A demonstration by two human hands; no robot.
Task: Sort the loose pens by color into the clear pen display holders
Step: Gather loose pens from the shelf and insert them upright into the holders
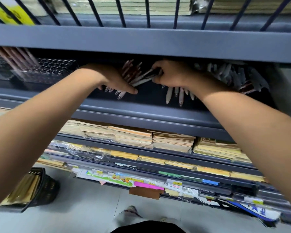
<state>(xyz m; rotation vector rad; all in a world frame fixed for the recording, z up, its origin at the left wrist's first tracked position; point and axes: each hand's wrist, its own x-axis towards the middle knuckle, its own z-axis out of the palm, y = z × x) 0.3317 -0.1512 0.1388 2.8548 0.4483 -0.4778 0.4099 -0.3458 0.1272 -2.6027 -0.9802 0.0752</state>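
Observation:
Both hands reach into a dark grey shelf point(141, 113). My left hand point(114, 79) grips a bundle of red-capped pens point(131, 69), whose clear tips poke out below its fingers. My right hand point(171, 74) holds a few white and dark pens point(143, 79) that point left toward the left hand. White pens point(175, 95) lie loose on the shelf under my right wrist. A heap of white and grey pens point(232, 76) lies at the right. A clear display holder point(45, 71) with rows of holes stands at the left, with brown pens point(17, 56) leaning in it.
The upper shelf's edge point(141, 42) hangs low over both hands and hides the back of the pen shelf. Stacks of notebooks point(141, 137) fill the shelves below. A black basket point(40, 187) with yellow packs stands on the floor at the left.

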